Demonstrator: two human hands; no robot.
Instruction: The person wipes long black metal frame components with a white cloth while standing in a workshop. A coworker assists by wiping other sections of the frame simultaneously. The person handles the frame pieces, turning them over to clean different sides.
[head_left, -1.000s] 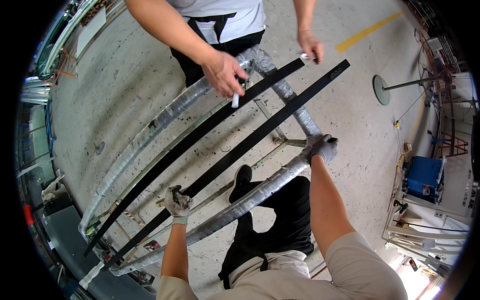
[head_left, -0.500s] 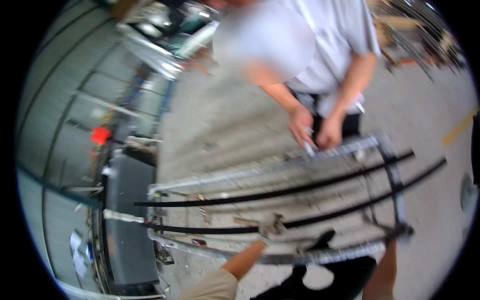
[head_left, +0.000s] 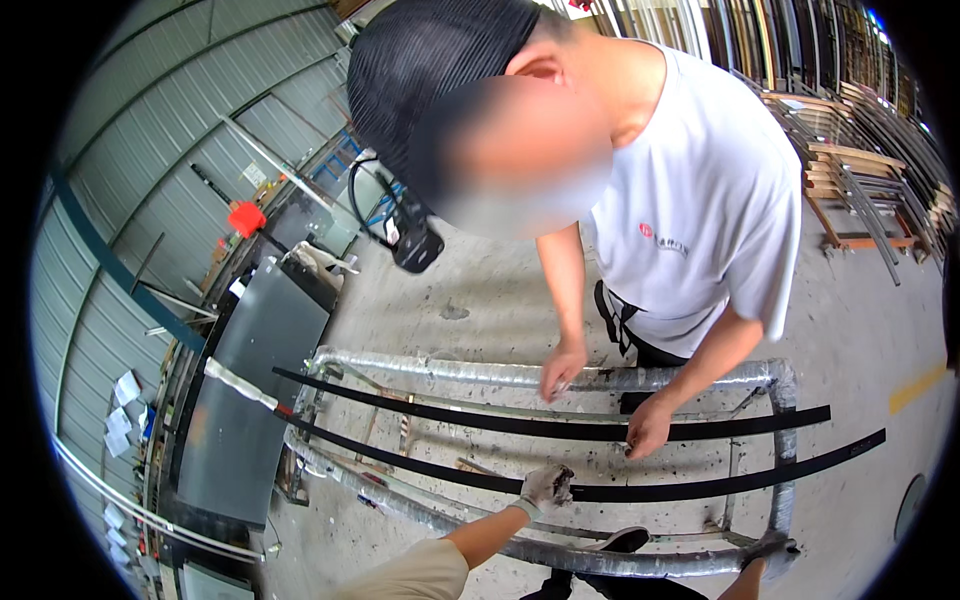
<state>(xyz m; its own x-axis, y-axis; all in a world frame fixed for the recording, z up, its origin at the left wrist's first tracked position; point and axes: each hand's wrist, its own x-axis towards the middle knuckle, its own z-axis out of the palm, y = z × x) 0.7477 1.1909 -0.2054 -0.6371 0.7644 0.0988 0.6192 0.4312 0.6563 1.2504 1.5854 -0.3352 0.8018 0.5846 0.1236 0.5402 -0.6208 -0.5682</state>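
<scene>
Two long black strips lie across a wrapped grey frame: a near strip and a far strip. My left hand, in a pale glove with dark smudges, closes on the near strip around its middle. At the frame's near right corner, my right hand in a dark-stained glove grips the frame; its fingertips are partly hidden. Across from me, a co-worker's hand touches the far strip. That person's other hand hangs over the far rail, fingers pinched on something small that I cannot make out.
To the left stands a dark grey panel, with a white-wrapped bar end near the strips' left ends. A red object is behind it. Wooden pieces and metal bars are stacked at the far right. My shoe shows beneath the frame.
The co-worker has leaned in over the frame, and their hands have moved apart, one coming to the far strip. My left hand stays on the near strip, my right at the corner. The view has shifted.
</scene>
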